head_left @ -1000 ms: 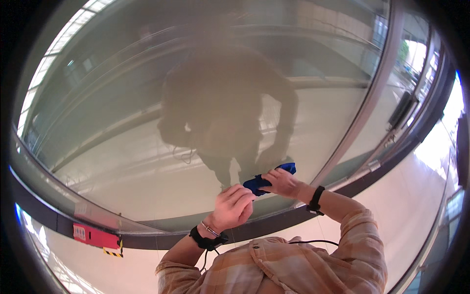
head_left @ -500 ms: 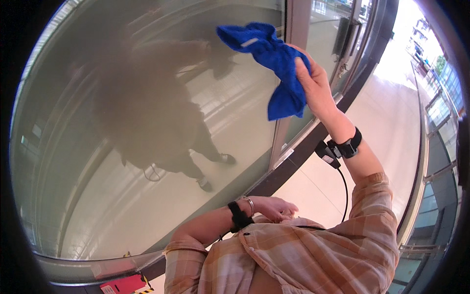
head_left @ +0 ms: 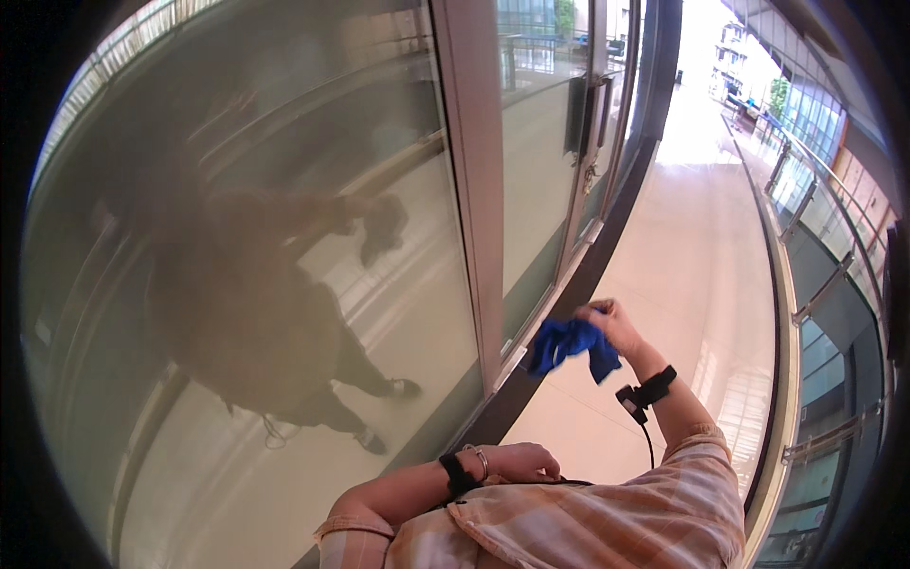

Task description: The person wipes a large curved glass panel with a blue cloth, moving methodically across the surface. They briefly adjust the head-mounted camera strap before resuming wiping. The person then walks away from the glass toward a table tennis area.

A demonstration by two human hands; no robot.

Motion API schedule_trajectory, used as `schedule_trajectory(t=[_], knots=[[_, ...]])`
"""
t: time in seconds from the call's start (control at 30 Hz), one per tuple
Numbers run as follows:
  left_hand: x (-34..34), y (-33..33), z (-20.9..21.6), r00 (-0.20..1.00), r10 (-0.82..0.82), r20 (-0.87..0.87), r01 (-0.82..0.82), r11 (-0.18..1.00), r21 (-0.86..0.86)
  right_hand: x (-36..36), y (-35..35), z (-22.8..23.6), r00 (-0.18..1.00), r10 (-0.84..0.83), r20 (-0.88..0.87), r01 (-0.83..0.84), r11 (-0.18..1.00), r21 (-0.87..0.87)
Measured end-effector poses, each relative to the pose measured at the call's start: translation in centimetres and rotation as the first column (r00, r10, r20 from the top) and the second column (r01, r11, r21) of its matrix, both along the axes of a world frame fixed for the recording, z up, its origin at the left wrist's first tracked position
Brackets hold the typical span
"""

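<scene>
A crumpled blue cloth hangs from my right hand, whose fingers are closed on its upper edge. Hand and cloth are held out in front of me over the pale floor, apart from the glass. The large glass panel on my left mirrors my figure and the cloth. My left hand rests bent across the front of my checked shirt. Its fingers are curled beside a dark cord or strap; whatever may be inside them is hidden.
A metal frame post edges the panel, with a glass door and its dark handle beyond. The pale walkway runs ahead, bordered by a glass and metal railing on the right. A black cable trails from my right wrist device.
My right hand has come down and closer with the cloth, away from in front of the glass. The view has shifted, showing more of the door and walkway.
</scene>
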State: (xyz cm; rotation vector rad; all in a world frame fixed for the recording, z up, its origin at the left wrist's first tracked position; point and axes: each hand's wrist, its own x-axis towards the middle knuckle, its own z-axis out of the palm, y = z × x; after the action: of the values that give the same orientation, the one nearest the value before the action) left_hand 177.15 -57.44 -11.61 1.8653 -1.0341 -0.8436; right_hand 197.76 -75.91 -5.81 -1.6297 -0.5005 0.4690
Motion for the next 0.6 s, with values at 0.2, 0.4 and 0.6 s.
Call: schedule_trajectory(t=[0.2, 0.4, 0.6], knots=[[0.7, -0.5, 0.5, 0.993, 0.017, 0.119, -0.029, 0.994, 0.106, -4.8, -6.2, -6.7, 0.72, 0.688, -0.088, -0.293, 0.187, -0.938], [0.5, 0.1, 1.2, 0.996, 0.053, -0.074, -0.048, 0.996, 0.072, -16.5, -12.8, -9.3, 0.507, 0.637, -0.581, -0.828, 0.174, -0.533], [1.0, -1.5, 1.4, 0.996, -0.031, -0.08, 0.033, 0.999, 0.015, -18.7, -15.9, -14.1, 0.586, 0.551, -0.594, -0.808, 0.348, -0.475]])
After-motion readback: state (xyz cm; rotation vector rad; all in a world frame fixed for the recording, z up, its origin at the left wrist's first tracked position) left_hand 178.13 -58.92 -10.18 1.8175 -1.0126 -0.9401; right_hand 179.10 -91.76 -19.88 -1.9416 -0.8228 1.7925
